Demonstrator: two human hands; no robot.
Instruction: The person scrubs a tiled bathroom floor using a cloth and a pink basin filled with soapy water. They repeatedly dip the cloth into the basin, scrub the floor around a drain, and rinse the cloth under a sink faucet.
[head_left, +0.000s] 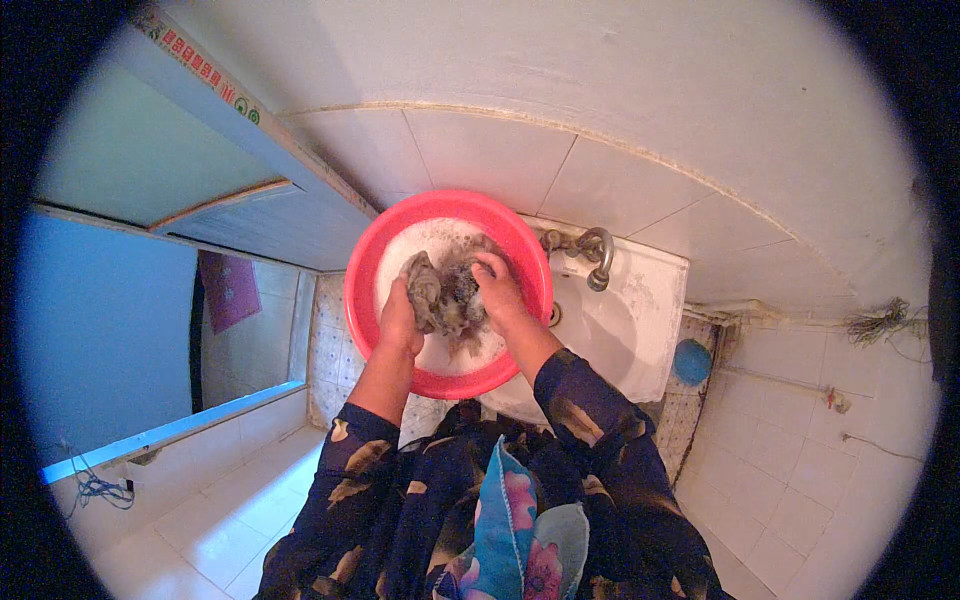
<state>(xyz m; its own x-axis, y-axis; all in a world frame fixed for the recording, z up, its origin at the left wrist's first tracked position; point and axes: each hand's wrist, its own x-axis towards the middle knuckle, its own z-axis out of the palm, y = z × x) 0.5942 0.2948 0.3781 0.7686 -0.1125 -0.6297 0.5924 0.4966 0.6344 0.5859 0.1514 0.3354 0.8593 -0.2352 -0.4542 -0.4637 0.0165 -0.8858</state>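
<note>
A red plastic basin (448, 385) of white, sudsy water (405, 238) is in front of me, overlapping the left part of a washbasin. Inside it is a wet, crumpled grey-brown cloth (425, 289), partly in the suds. My left hand (399, 319) grips a raised bunch of this cloth at the basin's left side. On the other side, my right hand (499, 291) has its thumb and fingers curled on a darker, foamy part of the cloth. Some fingertips of both hands are hidden by cloth or suds.
The white ceramic washbasin (641, 300) stands against the tiled wall, with a curved metal tap (598, 259) beside the red basin's right rim. A blue round container (691, 361) is low at the right. An open doorway (247, 315) is on the left, with loose cable (101, 489) near it.
</note>
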